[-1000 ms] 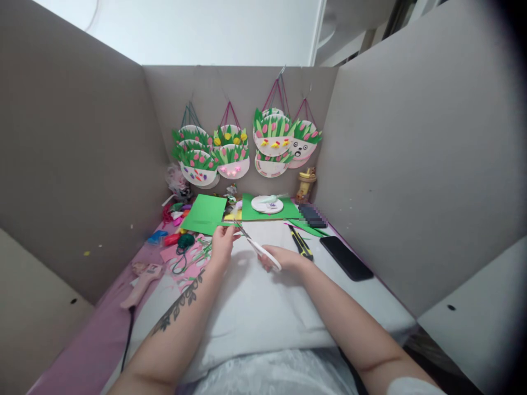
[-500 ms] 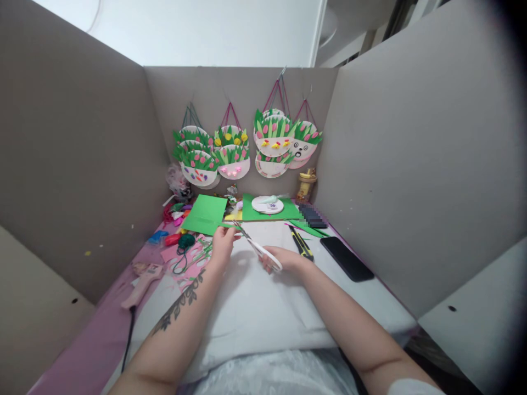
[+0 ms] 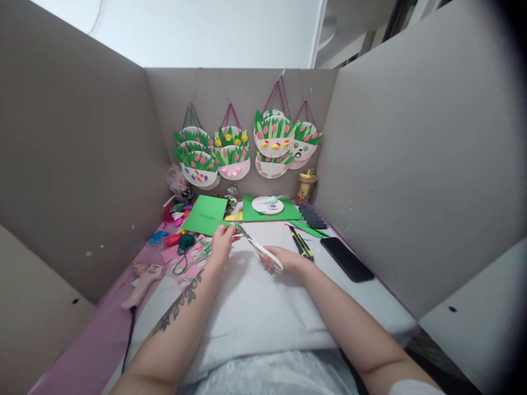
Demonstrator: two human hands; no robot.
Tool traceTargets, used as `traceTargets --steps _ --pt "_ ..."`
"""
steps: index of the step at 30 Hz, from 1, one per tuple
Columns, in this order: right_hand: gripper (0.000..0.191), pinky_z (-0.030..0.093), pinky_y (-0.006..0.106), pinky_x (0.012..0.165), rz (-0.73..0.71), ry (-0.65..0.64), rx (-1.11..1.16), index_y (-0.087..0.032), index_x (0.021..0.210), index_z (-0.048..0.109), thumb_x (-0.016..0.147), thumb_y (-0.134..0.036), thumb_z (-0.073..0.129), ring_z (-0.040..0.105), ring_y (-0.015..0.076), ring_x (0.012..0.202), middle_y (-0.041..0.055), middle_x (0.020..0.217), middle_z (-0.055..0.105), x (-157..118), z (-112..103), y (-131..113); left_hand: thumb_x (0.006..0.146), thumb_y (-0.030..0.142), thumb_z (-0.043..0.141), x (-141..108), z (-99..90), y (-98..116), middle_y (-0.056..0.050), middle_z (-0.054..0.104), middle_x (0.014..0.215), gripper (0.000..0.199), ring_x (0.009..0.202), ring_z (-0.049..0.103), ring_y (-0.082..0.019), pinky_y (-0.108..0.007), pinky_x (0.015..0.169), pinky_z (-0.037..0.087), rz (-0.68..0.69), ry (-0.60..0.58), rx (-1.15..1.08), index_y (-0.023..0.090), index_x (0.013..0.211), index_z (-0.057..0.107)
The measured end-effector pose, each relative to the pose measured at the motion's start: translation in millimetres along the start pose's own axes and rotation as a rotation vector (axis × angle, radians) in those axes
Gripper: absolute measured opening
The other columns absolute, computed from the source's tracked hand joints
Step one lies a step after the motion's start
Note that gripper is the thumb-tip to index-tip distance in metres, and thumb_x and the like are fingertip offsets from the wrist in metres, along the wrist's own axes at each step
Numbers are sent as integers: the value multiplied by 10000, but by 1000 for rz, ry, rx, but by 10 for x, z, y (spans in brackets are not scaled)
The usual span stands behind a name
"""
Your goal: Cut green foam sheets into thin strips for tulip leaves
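Observation:
My right hand (image 3: 280,259) grips a pair of white-handled scissors (image 3: 257,245) by the loops, the blades pointing up and to the left. In my left hand (image 3: 223,241) a narrow strip of green paper (image 3: 230,224) is pinched, and the scissor tips meet it just beyond my fingers. Whether the blades are through the paper is too small to tell. Behind my left hand lies a larger green sheet (image 3: 205,214). A yellow and black box cutter (image 3: 301,244) rests to the right of my right hand.
A pink glue gun (image 3: 144,286) with a black cord lies at left, near dark green yarn (image 3: 186,241) and pink paper scraps (image 3: 197,266). A black phone (image 3: 346,259) sits at right. Paper-plate baskets (image 3: 274,134) hang on the back panel. A white plate (image 3: 258,206) stands on green sheets.
Almost nothing differs. Both hands hold the same paper strip and scissors in nearly the same place.

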State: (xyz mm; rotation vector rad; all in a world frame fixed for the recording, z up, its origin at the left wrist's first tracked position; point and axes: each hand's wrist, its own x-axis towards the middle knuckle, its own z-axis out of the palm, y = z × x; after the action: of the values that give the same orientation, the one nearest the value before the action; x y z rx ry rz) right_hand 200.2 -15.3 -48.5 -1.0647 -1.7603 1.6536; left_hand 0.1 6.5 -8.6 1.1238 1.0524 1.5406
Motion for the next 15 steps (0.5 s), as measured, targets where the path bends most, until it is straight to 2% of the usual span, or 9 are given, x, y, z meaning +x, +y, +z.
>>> traceTargets --steps 5,15 --pt "195 431 211 490 -13 0 -50 -180 770 497 585 -174 561 488 80 491 -48 619 509 5 -27 25 658 481 657 -3 -21 37 -6 595 673 349 709 632 -174 -283 629 504 3 -32 20 166 663 506" --pt "158 397 190 467 9 23 -102 -183 770 499 618 -185 540 487 80 478 -48 592 513 -1 -27 9 633 533 673 -7 -37 46 -13 613 672 398 693 633 -179 -280 614 487 12 -23 55 170 669 513"
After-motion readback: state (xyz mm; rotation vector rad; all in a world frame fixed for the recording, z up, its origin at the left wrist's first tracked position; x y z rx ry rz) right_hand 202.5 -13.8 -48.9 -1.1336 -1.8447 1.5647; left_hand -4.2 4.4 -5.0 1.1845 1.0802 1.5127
